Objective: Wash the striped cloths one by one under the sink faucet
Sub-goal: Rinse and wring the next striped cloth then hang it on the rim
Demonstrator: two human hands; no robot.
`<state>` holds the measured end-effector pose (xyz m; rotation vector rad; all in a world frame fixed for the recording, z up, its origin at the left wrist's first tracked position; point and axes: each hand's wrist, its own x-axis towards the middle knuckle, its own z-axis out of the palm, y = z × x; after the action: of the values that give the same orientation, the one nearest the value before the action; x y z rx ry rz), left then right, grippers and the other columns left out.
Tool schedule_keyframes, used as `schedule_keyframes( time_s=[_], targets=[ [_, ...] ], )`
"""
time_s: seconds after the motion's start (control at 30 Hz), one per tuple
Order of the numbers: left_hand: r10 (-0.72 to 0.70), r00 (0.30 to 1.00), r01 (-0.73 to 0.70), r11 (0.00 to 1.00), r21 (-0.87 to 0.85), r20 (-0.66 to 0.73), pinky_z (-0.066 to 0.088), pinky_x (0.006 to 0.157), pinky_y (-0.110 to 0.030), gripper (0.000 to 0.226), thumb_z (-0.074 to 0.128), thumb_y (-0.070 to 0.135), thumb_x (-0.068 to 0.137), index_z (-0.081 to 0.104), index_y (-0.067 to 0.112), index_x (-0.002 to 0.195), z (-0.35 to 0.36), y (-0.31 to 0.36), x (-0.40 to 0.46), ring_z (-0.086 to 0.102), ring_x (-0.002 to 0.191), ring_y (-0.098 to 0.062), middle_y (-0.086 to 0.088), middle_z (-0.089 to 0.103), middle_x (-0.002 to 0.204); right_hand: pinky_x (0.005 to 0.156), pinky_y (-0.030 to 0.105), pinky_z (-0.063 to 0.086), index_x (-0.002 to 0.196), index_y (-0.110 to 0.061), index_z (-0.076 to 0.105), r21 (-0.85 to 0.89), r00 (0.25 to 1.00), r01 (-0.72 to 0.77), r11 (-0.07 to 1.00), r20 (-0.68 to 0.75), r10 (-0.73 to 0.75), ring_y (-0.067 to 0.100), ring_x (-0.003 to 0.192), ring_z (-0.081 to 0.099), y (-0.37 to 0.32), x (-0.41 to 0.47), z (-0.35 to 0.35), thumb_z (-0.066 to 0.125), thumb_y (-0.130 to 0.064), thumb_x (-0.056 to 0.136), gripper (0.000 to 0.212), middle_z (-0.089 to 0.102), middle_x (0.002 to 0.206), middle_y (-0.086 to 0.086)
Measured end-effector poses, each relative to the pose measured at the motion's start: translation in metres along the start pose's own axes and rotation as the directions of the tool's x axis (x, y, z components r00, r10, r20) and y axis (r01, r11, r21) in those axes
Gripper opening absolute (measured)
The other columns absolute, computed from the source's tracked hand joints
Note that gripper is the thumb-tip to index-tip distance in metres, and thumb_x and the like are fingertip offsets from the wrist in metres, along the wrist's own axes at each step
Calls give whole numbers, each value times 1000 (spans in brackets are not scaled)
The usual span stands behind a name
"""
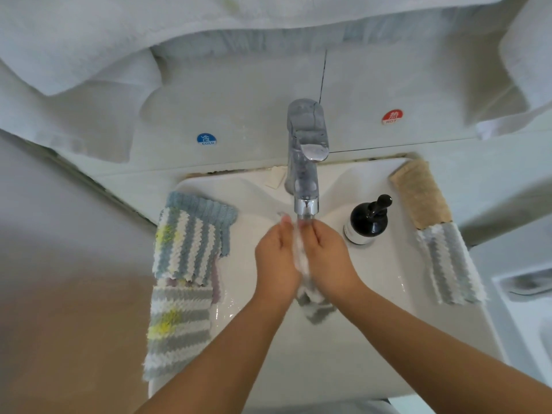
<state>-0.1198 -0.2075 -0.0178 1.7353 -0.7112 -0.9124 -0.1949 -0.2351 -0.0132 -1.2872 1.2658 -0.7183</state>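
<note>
A grey-and-white striped cloth (310, 291) is bunched between the left hand (276, 261) and right hand (327, 258), both pressing it from either side just under the faucet (306, 186) spout over the sink (373, 339), its tail hanging below the palms. So one wash seems under way. Left of the basin a blue-striped cloth (191, 237) overlaps a grey-striped cloth (179, 324) (both look unwashed, though I can't be sure). On the right rim lies a beige-and-grey cloth (439, 234), perhaps finished, near a black soap pump bottle (369, 219).

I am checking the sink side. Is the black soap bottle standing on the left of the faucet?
No, the black soap bottle stands upright on the sink rim to the right of the faucet.
</note>
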Motion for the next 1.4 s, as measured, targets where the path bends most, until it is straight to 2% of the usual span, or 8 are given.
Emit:
schedule_keyframes(
  time_s=[0.1,0.33,0.53,0.7,0.83,1.13,1.3,1.4],
  targets=[
    [-16,999,13,999,-48,-50,54,65,-28,53,35,42,104,62,2,82,-1,1,10,68,70,-20,-14,67,73,60,21,50,83,-13,63,0,999,-3,1000,45,3,6,66,64,4,-9,4,41,-36,102,37,65,70,0],
    [-33,997,32,999,-18,-64,53,68,-39,50,37,40,104,62,4,80,3,0,11,67,71,-23,-15,67,74,54,19,43,76,-17,59,47,999,-19,999,44,17,3,56,56,7,-8,2,41,-35,102,37,59,61,-6],
    [-18,998,17,1000,21,65,48,62,-27,42,42,31,104,55,11,69,13,2,-4,55,56,-5,4,56,57,50,15,38,68,-16,51,60,996,40,997,-84,-35,-2,49,48,-2,13,-7,44,-25,103,36,52,55,-10],
    [-6,1000,5,994,-111,-9,50,62,-33,50,40,38,104,57,-3,82,4,3,17,59,65,-16,-14,62,71,52,13,39,72,-17,56,24,998,59,998,15,-59,-3,50,50,1,-11,-1,42,-29,103,35,54,56,-10],
    [-45,993,53,995,-79,107,49,67,-33,37,46,27,103,57,8,73,16,0,-2,57,67,-16,-9,58,65,53,20,39,69,-16,51,18,994,61,998,-93,-59,1,51,46,-2,13,-11,42,-29,103,37,51,60,-4],
    [-52,996,56,996,-68,68,49,67,-34,40,43,30,104,55,11,70,14,-2,-3,56,65,-16,-3,55,61,52,18,39,68,-16,52,-19,996,41,999,-75,-42,-2,50,49,1,15,-7,45,-28,102,36,54,57,-8],
    [-29,999,26,992,-126,-28,54,69,-41,53,36,41,103,60,-2,83,2,2,14,65,70,-26,-24,66,77,54,19,43,75,-15,57,-39,993,111,993,46,-110,1,55,52,6,-13,1,43,-31,102,35,57,62,-7],
    [-14,999,18,995,-96,50,53,72,-40,44,40,34,104,59,3,78,12,0,-4,61,71,-24,-19,61,71,54,22,40,69,-16,52,-72,993,91,993,-65,-96,0,52,48,2,8,-5,44,-28,102,36,55,60,-6]
  ],
)
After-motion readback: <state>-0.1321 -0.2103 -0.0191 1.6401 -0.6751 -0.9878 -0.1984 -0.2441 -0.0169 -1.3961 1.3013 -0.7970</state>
